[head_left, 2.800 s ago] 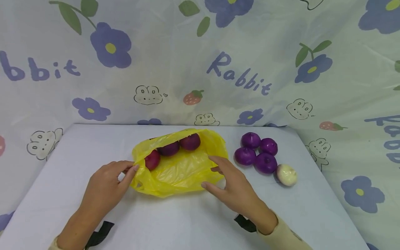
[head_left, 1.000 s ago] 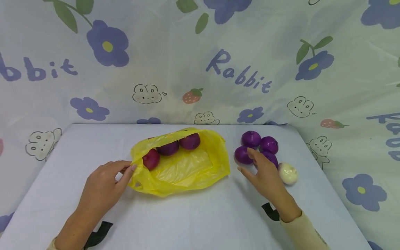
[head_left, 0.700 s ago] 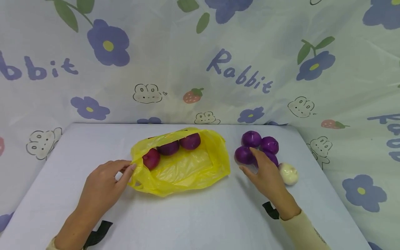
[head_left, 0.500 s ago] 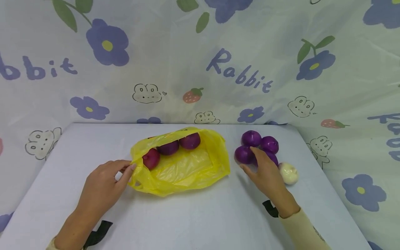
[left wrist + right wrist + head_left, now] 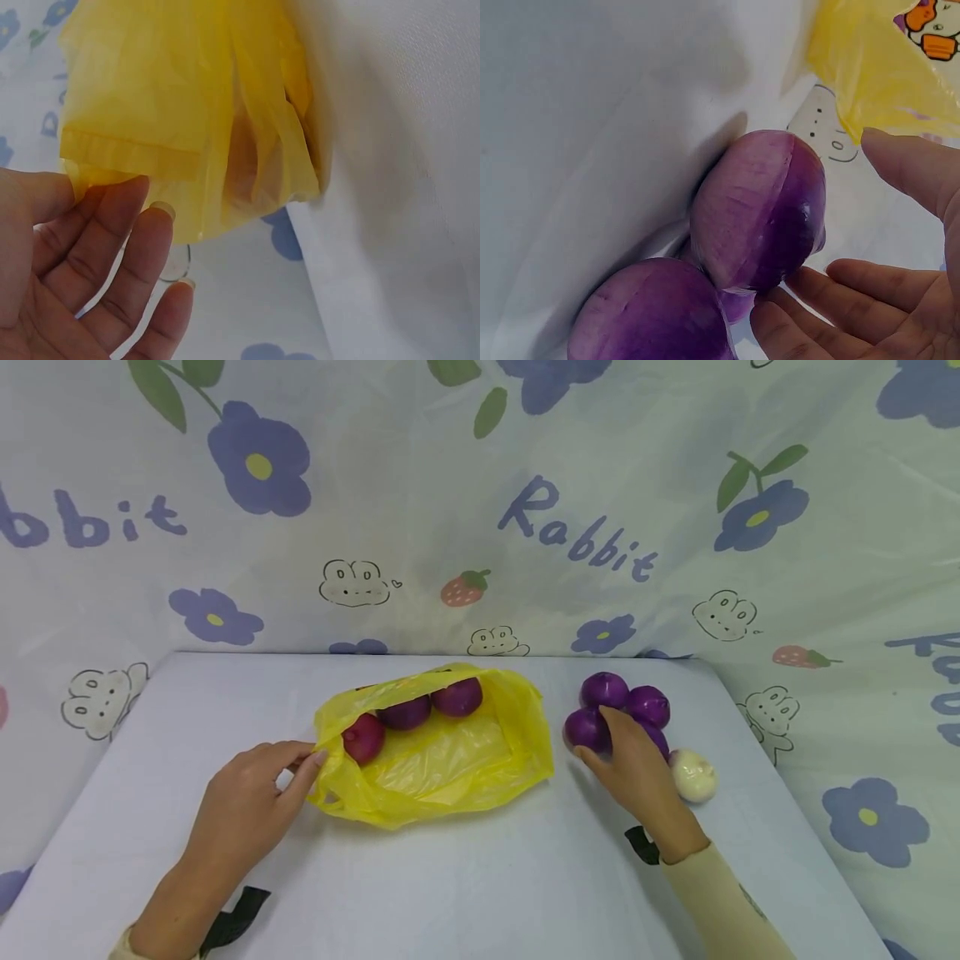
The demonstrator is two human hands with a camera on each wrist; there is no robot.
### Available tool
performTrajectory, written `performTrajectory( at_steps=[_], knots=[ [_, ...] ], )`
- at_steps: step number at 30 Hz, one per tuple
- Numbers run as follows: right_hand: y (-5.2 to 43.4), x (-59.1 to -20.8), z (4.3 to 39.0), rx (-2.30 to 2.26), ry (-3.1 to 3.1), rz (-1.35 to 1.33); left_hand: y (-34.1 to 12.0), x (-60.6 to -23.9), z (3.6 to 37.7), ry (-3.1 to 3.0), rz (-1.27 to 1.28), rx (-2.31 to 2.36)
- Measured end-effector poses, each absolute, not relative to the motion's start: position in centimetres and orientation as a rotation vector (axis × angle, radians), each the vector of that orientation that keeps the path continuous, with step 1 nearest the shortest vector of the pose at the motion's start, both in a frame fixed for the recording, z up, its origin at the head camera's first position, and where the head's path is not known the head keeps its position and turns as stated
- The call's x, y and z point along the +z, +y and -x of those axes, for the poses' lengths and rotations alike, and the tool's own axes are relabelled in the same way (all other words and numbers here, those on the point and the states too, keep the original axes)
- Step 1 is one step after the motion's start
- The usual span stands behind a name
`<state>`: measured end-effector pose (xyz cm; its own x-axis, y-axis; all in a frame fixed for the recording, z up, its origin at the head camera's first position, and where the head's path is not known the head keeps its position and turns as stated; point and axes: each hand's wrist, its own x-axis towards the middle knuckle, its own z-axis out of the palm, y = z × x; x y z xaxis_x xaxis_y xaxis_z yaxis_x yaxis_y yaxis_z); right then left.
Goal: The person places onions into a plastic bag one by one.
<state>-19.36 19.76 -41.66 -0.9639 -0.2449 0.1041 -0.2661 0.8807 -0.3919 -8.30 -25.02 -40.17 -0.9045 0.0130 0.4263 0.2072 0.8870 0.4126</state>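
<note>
The left hand [image 5: 243, 802] pinches the near-left lip of the yellow bag [image 5: 442, 760], which lies mid-surface with three onions inside. The right hand [image 5: 637, 768], fingers loosely spread, touches but does not yet grip the nearest purple onion [image 5: 587, 728] of the cluster toward the far right corner. Best to cup that onion fully before lifting, and keep the bag's mouth held wide.
</note>
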Motion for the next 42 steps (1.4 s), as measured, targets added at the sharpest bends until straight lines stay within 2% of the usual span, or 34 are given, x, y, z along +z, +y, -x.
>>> performTrajectory(
  at_steps=[11, 42],
  knots=[
    [19.5, -41.4, 20.5, 0.612, -3.068, -0.340, -25.0, -40.1, 8.2, -2.623, 0.167, -0.648],
    [19.4, -42.0, 21.8, 0.600, -3.104, -0.392, -25.0, -40.1, 8.2, -2.645, 0.143, -0.658]
  ],
)
